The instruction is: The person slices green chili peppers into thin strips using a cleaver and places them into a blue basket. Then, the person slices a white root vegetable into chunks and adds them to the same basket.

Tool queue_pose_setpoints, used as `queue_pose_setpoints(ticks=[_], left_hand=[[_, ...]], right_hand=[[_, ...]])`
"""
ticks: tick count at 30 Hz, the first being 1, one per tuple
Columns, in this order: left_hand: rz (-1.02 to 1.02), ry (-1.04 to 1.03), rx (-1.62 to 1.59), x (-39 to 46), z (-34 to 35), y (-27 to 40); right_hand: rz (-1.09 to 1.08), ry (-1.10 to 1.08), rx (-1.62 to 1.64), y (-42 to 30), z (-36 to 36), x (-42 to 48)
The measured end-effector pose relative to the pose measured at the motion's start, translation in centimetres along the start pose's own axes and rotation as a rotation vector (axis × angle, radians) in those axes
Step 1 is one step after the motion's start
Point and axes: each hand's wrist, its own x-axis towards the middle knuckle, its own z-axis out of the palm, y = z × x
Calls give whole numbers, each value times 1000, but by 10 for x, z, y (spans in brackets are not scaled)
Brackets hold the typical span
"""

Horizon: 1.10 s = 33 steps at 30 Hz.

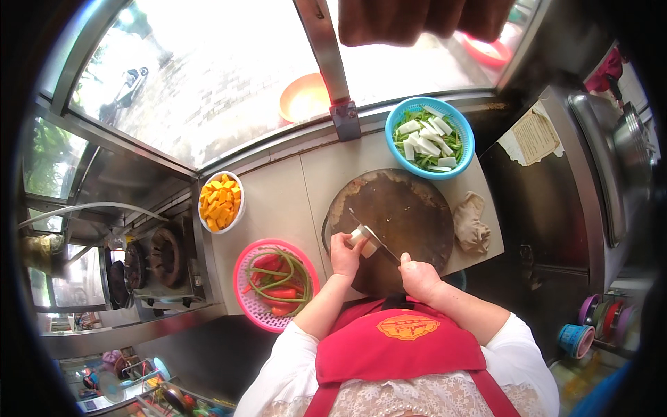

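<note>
My left hand steadies a white vegetable piece on a round, dark wooden chopping board. In my right hand is the handle of a knife. Its blade runs up and left across the board, right against the white piece, seen almost edge-on. Whether the edge has entered the piece I cannot tell. Beyond the board, a blue plastic basket holds white slices over green strips. To the left, a pink basket contains red peppers and long green beans.
A white bowl of orange cubes stands at the counter's left, near a stove burner. A crumpled cloth lies right of the board. A window frame borders the far side; a steel cabinet stands to the right.
</note>
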Motion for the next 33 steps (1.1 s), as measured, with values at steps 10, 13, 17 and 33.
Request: queue_pose_setpoints(ticks=[10,13,17,33], left_hand=[[60,4,-49,-1,-2,-14],[6,-64,-65,-2,-9,-17],[-172,-175,-128,0,-22,-7],[370,-215,301,85,-27,26]], right_hand=[[37,65,-5,5,36,54],[-23,163,12,21,51,61],[-47,266,120,27,32,46],[308,470,-13,107,45,-10]])
